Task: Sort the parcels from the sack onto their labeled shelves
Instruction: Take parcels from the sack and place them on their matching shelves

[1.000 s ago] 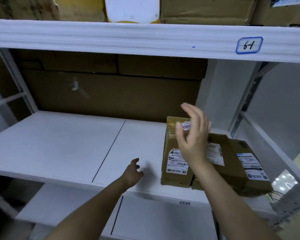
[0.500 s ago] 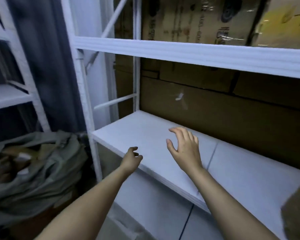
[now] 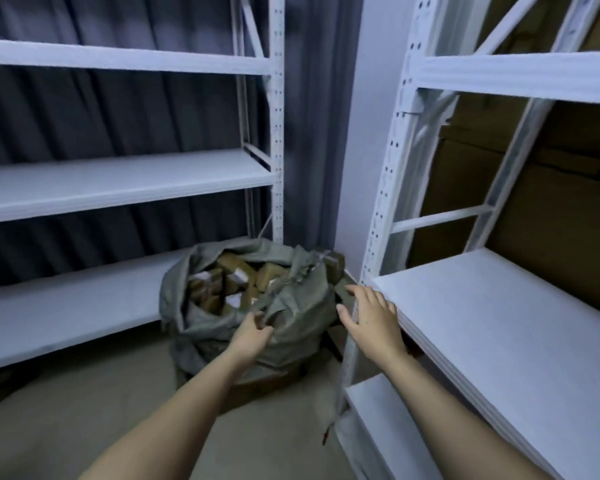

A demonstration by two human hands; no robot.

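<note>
1. At 9 o'clock, a white rack (image 3: 125, 181) is seen against a dark curtain (image 3: 118, 109); three bare shelves are shown, one above the other.
2. Just below centre, towards 6 o'clock, a grey-green sack (image 3: 291, 306) is set on the floor (image 3: 66, 410) in the corner between the two racks, touching the lowest left shelf. Its mouth is spread wide.
3. Inside the sack, brown parcels (image 3: 234, 282) are piled, several with white labels; the print cannot be read.
4. At 6 o'clock, the left hand (image 3: 252, 332) is stretched out to the near rim of the sack. Its fingers are loosely curled at the cloth; whether the cloth is pinched cannot be told.
5. At 4 o'clock from centre, the right hand (image 3: 371, 317) is held flat with fingers straight and spread, nothing in it, just beside the front corner of the right shelf (image 3: 499, 323).
6. At 3 o'clock, a second white rack (image 3: 395, 168) is seen, with brown cardboard (image 3: 551, 216) behind its shelves.
</note>
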